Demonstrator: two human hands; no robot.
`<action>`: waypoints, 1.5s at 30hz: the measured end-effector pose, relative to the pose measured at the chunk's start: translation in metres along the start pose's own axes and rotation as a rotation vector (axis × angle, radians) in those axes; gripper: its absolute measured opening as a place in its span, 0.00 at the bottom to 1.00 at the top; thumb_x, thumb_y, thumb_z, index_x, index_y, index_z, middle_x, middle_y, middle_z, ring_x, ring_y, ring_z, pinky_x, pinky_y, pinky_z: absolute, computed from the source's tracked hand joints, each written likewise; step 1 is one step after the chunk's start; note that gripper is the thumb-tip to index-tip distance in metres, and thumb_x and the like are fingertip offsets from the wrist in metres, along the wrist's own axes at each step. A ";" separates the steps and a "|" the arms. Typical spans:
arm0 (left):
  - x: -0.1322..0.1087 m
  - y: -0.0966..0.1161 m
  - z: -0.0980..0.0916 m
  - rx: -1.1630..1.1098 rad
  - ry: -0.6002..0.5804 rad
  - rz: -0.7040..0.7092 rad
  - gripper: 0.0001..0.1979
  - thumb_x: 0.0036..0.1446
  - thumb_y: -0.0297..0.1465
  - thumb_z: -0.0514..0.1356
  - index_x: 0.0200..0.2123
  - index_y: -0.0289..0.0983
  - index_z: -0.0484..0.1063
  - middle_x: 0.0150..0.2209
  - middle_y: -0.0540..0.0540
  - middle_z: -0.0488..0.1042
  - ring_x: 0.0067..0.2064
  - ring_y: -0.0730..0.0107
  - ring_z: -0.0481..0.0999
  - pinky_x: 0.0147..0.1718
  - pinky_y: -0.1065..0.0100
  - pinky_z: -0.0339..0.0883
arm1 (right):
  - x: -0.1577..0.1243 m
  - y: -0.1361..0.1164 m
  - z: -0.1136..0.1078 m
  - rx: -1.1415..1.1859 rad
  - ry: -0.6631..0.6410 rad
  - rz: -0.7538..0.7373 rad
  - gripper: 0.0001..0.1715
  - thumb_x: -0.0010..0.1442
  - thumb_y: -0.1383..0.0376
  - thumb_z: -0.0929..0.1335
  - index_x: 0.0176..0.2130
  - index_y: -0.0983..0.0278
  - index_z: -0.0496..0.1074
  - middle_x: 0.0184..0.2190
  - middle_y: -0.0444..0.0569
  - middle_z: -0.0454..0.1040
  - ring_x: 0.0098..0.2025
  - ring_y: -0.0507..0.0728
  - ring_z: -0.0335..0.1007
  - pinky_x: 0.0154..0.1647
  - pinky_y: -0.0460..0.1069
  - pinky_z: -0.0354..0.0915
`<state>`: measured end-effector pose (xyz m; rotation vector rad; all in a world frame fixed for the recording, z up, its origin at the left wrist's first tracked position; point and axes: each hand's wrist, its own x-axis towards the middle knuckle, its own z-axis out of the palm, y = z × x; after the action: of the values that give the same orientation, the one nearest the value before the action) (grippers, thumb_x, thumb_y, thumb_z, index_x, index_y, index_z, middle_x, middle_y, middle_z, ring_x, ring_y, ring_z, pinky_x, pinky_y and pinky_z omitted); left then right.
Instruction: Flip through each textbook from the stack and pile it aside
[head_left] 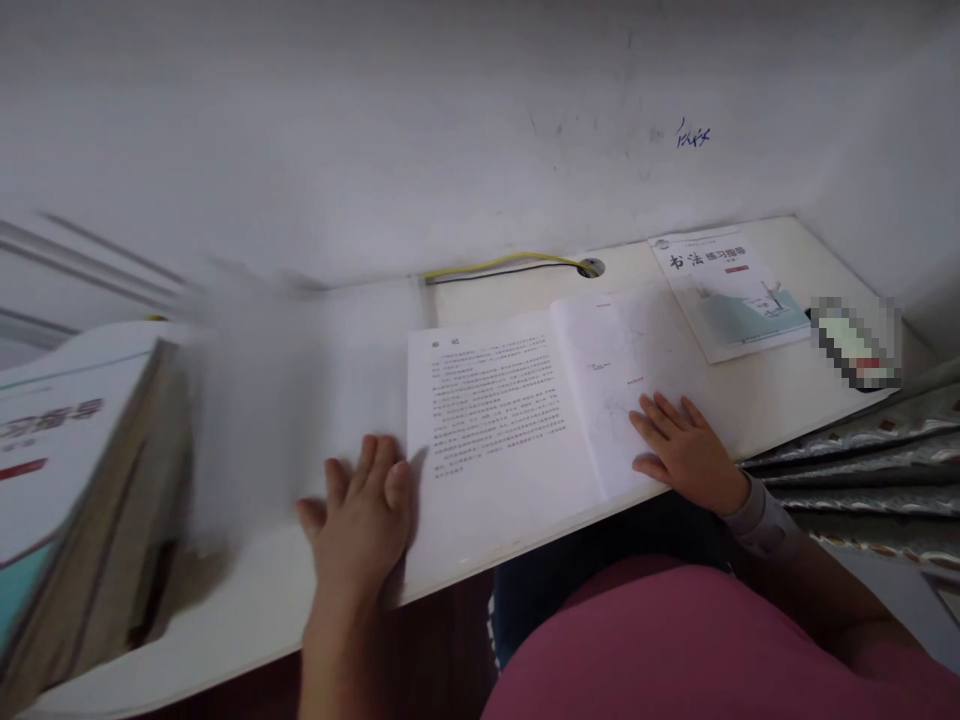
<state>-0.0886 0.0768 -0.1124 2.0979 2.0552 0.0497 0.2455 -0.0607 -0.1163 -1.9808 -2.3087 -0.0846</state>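
Observation:
An open book (525, 410) lies flat on the white desk (757, 395), printed text on its left page and a nearly blank right page. My right hand (679, 445) rests flat on the lower right page, fingers stretched out. My left hand (364, 515) hovers at the book's left edge with fingers extended. A blurred, moving page (255, 410) sweeps just beyond that hand. I cannot tell whether the fingers touch it.
A stack of thick books (67, 470) stands at the left. A thin booklet with a blue cover picture (731, 290) lies at the back right, beside a dark pixelated object (855, 340). A yellow cable (502, 265) runs into a desk hole (591, 267). Patterned fabric (862, 460) lies right.

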 end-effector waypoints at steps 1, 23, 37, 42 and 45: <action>0.000 0.000 0.000 0.002 0.000 -0.003 0.33 0.65 0.43 0.31 0.65 0.33 0.53 0.68 0.44 0.50 0.69 0.45 0.43 0.61 0.40 0.39 | 0.000 0.000 0.000 -0.001 0.001 0.002 0.33 0.65 0.51 0.59 0.62 0.66 0.60 0.64 0.57 0.58 0.66 0.64 0.52 0.63 0.65 0.50; 0.000 0.002 0.000 0.014 0.020 0.008 0.32 0.65 0.41 0.33 0.65 0.33 0.53 0.68 0.44 0.50 0.68 0.43 0.45 0.61 0.38 0.40 | 0.001 -0.002 -0.002 -0.017 0.015 0.020 0.32 0.64 0.53 0.61 0.61 0.66 0.61 0.64 0.58 0.59 0.65 0.65 0.52 0.63 0.63 0.52; -0.001 0.001 -0.001 0.010 0.034 0.024 0.31 0.66 0.41 0.34 0.65 0.33 0.54 0.67 0.41 0.51 0.68 0.42 0.46 0.60 0.37 0.41 | 0.000 -0.002 -0.001 0.000 0.005 0.029 0.31 0.65 0.54 0.61 0.62 0.66 0.61 0.64 0.58 0.58 0.65 0.66 0.52 0.62 0.64 0.51; -0.003 0.003 0.000 0.008 0.040 0.044 0.30 0.66 0.40 0.36 0.65 0.31 0.54 0.67 0.40 0.52 0.67 0.39 0.46 0.60 0.37 0.42 | 0.003 0.001 -0.005 0.005 -0.007 0.033 0.30 0.64 0.54 0.62 0.60 0.65 0.62 0.63 0.58 0.60 0.64 0.67 0.54 0.61 0.65 0.53; -0.006 0.005 0.000 -0.015 0.147 0.072 0.29 0.66 0.39 0.39 0.64 0.29 0.56 0.66 0.35 0.53 0.68 0.40 0.45 0.60 0.37 0.44 | 0.010 -0.001 -0.013 0.031 0.013 0.049 0.26 0.64 0.56 0.62 0.57 0.65 0.66 0.60 0.59 0.65 0.63 0.67 0.56 0.60 0.64 0.55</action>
<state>-0.0835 0.0712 -0.1104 2.2193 2.0504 0.2357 0.2431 -0.0524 -0.1021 -2.0149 -2.2381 -0.0580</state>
